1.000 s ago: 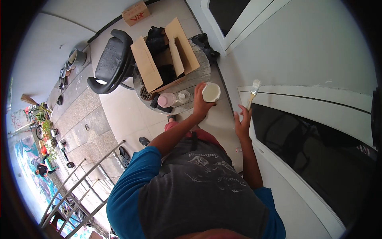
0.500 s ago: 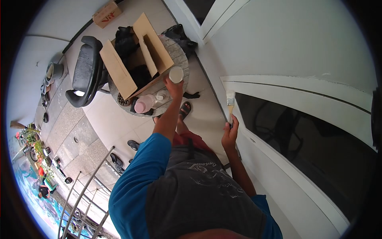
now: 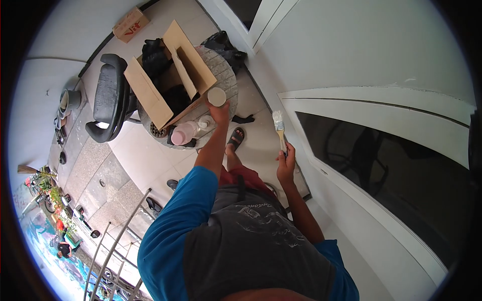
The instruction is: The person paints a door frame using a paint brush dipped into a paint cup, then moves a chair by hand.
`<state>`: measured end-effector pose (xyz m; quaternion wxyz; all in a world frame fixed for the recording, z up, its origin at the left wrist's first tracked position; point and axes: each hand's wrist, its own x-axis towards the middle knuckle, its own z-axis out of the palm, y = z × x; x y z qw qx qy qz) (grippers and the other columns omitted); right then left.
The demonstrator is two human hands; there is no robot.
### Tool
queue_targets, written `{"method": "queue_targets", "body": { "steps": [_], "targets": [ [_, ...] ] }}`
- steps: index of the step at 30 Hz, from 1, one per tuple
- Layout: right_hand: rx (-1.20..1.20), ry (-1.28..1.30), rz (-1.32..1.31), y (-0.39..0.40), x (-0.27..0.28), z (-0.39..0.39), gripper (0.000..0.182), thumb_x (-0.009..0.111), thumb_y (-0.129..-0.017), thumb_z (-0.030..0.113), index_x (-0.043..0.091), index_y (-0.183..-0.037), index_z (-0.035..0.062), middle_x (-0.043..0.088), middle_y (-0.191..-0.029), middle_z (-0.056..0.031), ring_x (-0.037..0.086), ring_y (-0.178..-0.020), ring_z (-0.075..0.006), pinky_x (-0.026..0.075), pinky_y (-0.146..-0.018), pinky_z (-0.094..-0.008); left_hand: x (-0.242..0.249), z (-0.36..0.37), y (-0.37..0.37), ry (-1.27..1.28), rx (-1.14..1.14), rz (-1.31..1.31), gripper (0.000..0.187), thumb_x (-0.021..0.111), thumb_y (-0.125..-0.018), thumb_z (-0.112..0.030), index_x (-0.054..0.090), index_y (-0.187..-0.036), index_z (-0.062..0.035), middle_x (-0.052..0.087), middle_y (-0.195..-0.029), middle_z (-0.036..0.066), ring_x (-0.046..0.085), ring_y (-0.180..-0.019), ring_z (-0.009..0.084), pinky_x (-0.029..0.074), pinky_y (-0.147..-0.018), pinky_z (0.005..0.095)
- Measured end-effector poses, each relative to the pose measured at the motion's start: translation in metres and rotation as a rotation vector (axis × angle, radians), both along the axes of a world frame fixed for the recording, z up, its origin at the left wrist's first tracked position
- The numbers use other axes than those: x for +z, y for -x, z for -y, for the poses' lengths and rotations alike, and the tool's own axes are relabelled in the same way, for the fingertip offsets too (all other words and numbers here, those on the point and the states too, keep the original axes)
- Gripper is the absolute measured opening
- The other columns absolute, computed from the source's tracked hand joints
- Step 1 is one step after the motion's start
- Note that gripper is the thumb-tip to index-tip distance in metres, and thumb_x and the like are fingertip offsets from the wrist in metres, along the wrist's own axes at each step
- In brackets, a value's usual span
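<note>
My left hand is closed around a small cup with a pale round top, beside the open cardboard box. Whatever is inside the cup is hard to make out. In my right hand is a paintbrush, gripped by its light handle with the bristles upward. White paint coats the bristles, which are apart from the white window frame to their right.
An open cardboard box with black plastic inside stands on a round table. A pink bottle and a clear bottle sit near its edge. A black chair is left; metal railing runs lower left. Another person is far off.
My right hand has drawn the paintbrush left, away from the window frame its bristles were at. My left hand and the cup have shifted slightly left and down in view.
</note>
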<state>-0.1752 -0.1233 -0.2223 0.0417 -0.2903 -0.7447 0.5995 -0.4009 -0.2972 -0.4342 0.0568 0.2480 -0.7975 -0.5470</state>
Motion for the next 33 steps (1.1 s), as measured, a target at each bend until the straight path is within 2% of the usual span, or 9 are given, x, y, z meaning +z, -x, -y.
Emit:
{"method": "queue_targets", "body": {
  "steps": [11,13,18,23,26,28,31,32,33],
  "targets": [
    [-0.075,0.185,-0.047,0.011,-0.030,0.005,0.041,0.054,-0.104,0.014,0.043,-0.141,-0.0001,0.056,-0.121,-0.0096,0.053,-0.091,-0.0115,0.051,-0.076,-0.0279,-0.012,-0.017,-0.013,0.081,0.098,0.165,0.112,0.091,-0.070,-0.024,0.025,-0.155,0.0068,0.047,-0.148,0.031,0.048,-0.138,0.0439,0.041,-0.114,0.0441],
    [-0.144,0.484,0.052,0.016,-0.040,0.003,0.038,0.056,-0.102,0.012,0.046,-0.138,0.0036,0.059,-0.114,-0.0075,0.056,-0.091,-0.0126,0.052,-0.078,-0.0312,-0.014,-0.023,-0.021,0.084,0.106,0.190,0.109,0.090,-0.073,-0.025,0.025,-0.154,0.0074,0.047,-0.148,0.031,0.048,-0.137,0.0447,0.040,-0.114,0.0450],
    [-0.213,0.652,0.145,0.057,-0.059,0.007,0.031,0.057,-0.100,0.010,0.049,-0.130,0.0083,0.061,-0.101,-0.0041,0.060,-0.088,-0.0131,0.053,-0.077,-0.0344,0.026,-0.032,-0.061,-0.216,-0.102,0.517,0.072,0.079,-0.083,-0.020,0.046,-0.142,0.0050,0.056,-0.139,0.026,0.054,-0.133,0.0372,0.044,-0.110,0.0446],
    [-0.084,0.686,0.239,0.115,-0.119,-0.003,0.024,0.059,-0.099,0.013,0.050,-0.121,0.0085,0.061,-0.092,-0.0031,0.062,-0.084,-0.0124,0.053,-0.074,-0.0344,0.091,-0.003,-0.102,-0.406,-0.409,0.267,0.047,0.072,-0.088,-0.011,0.056,-0.132,-0.0006,0.065,-0.128,0.017,0.064,-0.119,0.0254,0.053,-0.097,0.0379],
    [0.016,0.519,0.341,0.154,-0.162,-0.005,0.021,0.060,-0.099,0.019,0.051,-0.114,0.0089,0.062,-0.092,-0.0042,0.061,-0.081,-0.0130,0.054,-0.073,-0.0341,0.104,0.034,-0.118,-0.364,-0.560,0.267,0.041,0.069,-0.092,-0.008,0.057,-0.131,-0.0024,0.068,-0.123,0.014,0.067,-0.113,0.0216,0.054,-0.094,0.0353],
    [-0.064,0.354,0.288,0.179,-0.174,0.011,0.015,0.055,-0.101,0.020,0.052,-0.110,0.0087,0.054,-0.079,-0.0014,0.052,-0.062,-0.0134,0.048,-0.055,-0.0289,0.106,0.060,-0.125,-0.299,-0.593,0.251,0.039,0.067,-0.094,-0.007,0.056,-0.132,-0.0025,0.069,-0.122,0.012,0.067,-0.112,0.0204,0.053,-0.096,0.0350],
    [0.054,0.116,0.094,0.198,-0.234,0.022,0.018,0.053,-0.103,0.024,0.053,-0.103,0.0064,0.051,-0.077,-0.0016,0.052,-0.063,-0.0145,0.048,-0.060,-0.0316,0.117,0.096,-0.132,-0.191,-0.555,0.220,0.037,0.068,-0.094,-0.009,0.058,-0.129,-0.0038,0.070,-0.119,0.009,0.067,-0.107,0.0181,0.054,-0.092,0.0351],
    [0.071,0.126,0.095,0.203,-0.217,0.029,0.018,0.053,-0.103,0.024,0.053,-0.103,0.0064,0.051,-0.077,-0.0016,0.052,-0.063,-0.0145,0.048,-0.060,-0.0316,0.122,0.104,-0.133,-0.183,-0.538,0.222,0.037,0.068,-0.094,-0.009,0.058,-0.129,-0.0038,0.070,-0.119,0.009,0.067,-0.107,0.0181,0.054,-0.092,0.0351],
    [0.157,0.100,0.136,0.208,-0.198,0.032,0.025,0.052,-0.104,0.026,0.054,-0.114,0.0023,0.056,-0.084,-0.0073,0.056,-0.073,-0.0219,0.048,-0.070,-0.0359,0.126,0.111,-0.133,-0.200,-0.483,0.208,0.038,0.068,-0.094,-0.010,0.058,-0.129,-0.0034,0.070,-0.118,0.010,0.068,-0.106,0.0185,0.055,-0.090,0.0344]
  ]
}}
